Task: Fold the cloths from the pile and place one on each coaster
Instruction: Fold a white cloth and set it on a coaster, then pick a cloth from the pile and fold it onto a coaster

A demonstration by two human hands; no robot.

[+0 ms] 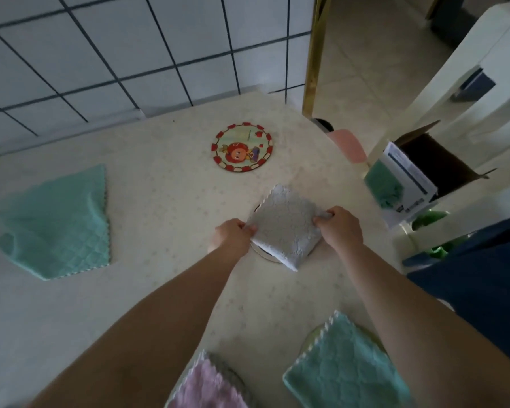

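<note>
Both hands (289, 231) pinch a folded grey cloth (286, 228) on its coaster (261, 251).

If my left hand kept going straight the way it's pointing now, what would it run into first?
The left hand points up and right, already pinching the folded grey cloth that sits over a coaster. Beyond that the line looks free across the table; the cartoon coaster seems to lie left of it, though depth is unclear.

The folded grey cloth (286, 226) lies on a round coaster (261, 251); a bare cartoon coaster (242, 147) is at its 11 o'clock.
</note>
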